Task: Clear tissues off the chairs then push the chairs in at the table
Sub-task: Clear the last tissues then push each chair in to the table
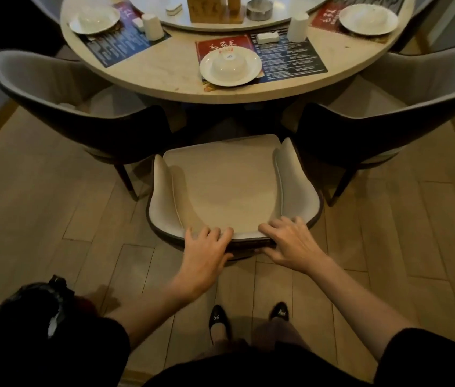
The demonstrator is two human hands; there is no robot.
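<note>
A beige chair (226, 188) with a dark outer shell stands in front of me, its seat facing the round table (165, 76). The seat is bare, with no tissue on it. My left hand (205, 250) grips the top of the chair's backrest, fingers curled over the rim. My right hand (290, 241) grips the same rim a little to the right. The chair's front edge sits just short of the table's edge. A pale crumpled thing, perhaps a tissue (67, 106), lies on the seat of the left chair (61, 104).
Another chair (388, 115) stands on the right, close beside the middle one. The table carries plates (230, 67), placemats, white cups and a turntable. A black bag (25, 311) hangs at my left side. My feet stand on wooden flooring behind the chair.
</note>
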